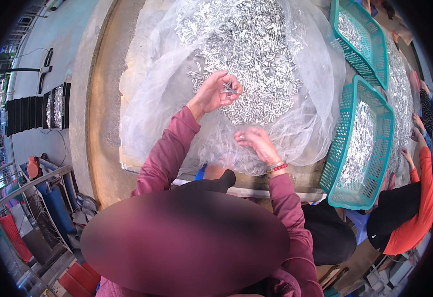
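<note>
Workshop setting, with a concrete bench (102, 99) under a big clear plastic sheet (147, 99) heaped with small silvery metal pieces (256, 54). The left hand (216, 91) is curled shut around a few of those pieces at the pile's near edge. The right hand (256, 141) sits lower on the plastic, fingertips pinched together, on what I can't tell. Looks like sorting mid-handful; next probably needs a careful pick. Teal baskets (360, 143) of pieces sit right, beside a co-worker's orange sleeve (419, 198).
</note>
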Action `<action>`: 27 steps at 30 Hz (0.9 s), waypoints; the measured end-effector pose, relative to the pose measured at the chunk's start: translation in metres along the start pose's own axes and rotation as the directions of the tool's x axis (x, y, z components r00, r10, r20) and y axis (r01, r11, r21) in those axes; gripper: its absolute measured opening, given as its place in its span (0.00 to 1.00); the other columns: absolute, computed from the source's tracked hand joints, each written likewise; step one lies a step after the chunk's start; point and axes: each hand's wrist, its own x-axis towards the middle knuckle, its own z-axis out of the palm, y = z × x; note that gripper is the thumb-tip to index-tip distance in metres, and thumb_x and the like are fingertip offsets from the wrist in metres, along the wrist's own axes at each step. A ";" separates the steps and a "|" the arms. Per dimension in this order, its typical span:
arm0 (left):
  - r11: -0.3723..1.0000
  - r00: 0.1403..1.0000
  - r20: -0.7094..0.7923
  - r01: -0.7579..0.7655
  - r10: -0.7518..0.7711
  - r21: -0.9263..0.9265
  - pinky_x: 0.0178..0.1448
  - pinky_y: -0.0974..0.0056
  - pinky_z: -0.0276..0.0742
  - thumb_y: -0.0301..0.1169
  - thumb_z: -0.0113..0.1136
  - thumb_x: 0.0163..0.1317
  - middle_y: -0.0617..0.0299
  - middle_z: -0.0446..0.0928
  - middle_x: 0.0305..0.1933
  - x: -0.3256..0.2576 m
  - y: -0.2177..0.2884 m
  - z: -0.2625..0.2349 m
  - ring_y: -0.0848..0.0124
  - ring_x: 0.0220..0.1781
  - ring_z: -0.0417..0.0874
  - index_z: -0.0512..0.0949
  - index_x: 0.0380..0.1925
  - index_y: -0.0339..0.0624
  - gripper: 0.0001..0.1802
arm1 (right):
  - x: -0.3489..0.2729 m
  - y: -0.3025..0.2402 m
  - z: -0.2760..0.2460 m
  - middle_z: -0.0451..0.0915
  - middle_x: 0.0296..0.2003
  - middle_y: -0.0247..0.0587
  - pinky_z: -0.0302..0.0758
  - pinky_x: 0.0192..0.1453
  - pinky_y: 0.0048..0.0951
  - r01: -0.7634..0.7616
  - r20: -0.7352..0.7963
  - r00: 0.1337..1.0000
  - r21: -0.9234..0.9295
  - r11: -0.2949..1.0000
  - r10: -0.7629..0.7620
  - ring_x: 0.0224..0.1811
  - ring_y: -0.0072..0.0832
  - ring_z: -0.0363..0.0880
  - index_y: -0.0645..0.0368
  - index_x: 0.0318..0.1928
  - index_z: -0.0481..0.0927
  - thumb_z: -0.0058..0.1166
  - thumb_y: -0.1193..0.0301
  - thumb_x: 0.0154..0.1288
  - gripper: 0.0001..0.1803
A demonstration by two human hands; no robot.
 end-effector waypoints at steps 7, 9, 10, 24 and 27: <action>0.702 0.946 -0.149 0.316 -0.289 0.639 0.18 0.75 0.51 0.44 0.56 0.64 0.77 0.61 0.17 0.010 -0.030 0.004 0.83 0.17 0.59 0.79 0.28 0.43 0.16 | -0.009 0.013 -0.004 0.80 0.33 0.47 0.78 0.40 0.26 -0.027 -0.094 0.995 -0.047 0.998 0.023 0.33 0.27 0.80 0.62 0.34 0.71 0.47 0.77 0.63 0.01; 0.460 0.924 -0.178 0.327 -0.338 0.826 0.18 0.74 0.51 0.46 0.56 0.63 0.77 0.61 0.16 0.008 -0.048 0.002 0.83 0.17 0.58 0.81 0.26 0.44 0.18 | -0.010 0.015 -0.005 0.79 0.32 0.45 0.76 0.36 0.24 0.001 -0.110 0.994 0.017 1.000 0.001 0.31 0.25 0.79 0.62 0.38 0.70 0.46 0.77 0.63 0.03; 0.412 0.854 -0.242 0.447 -0.460 0.794 0.18 0.72 0.52 0.47 0.57 0.61 0.75 0.63 0.15 0.010 -0.056 -0.002 0.82 0.16 0.59 0.82 0.23 0.46 0.19 | -0.010 0.016 -0.004 0.79 0.31 0.44 0.74 0.34 0.23 0.009 -0.114 0.993 0.076 0.997 0.000 0.30 0.24 0.78 0.62 0.40 0.69 0.46 0.77 0.64 0.05; 0.108 0.990 -0.105 0.095 0.096 0.990 0.40 0.64 0.76 0.42 0.62 0.56 0.59 0.83 0.29 0.045 -0.016 -0.035 0.71 0.32 0.82 0.85 0.30 0.42 0.14 | -0.011 -0.018 0.008 0.68 0.15 0.31 0.53 0.14 0.17 -0.008 -0.196 0.980 0.155 0.988 0.038 0.12 0.16 0.60 0.60 0.45 0.69 0.46 0.72 0.68 0.08; -0.010 0.972 -0.062 0.062 -0.225 0.998 0.42 0.63 0.76 0.43 0.64 0.52 0.57 0.83 0.28 0.022 -0.050 -0.023 0.65 0.32 0.82 0.85 0.29 0.45 0.14 | -0.010 -0.030 0.004 0.61 0.11 0.27 0.47 0.11 0.17 0.039 -0.194 0.981 0.232 0.972 0.007 0.08 0.15 0.53 0.60 0.45 0.70 0.46 0.71 0.69 0.08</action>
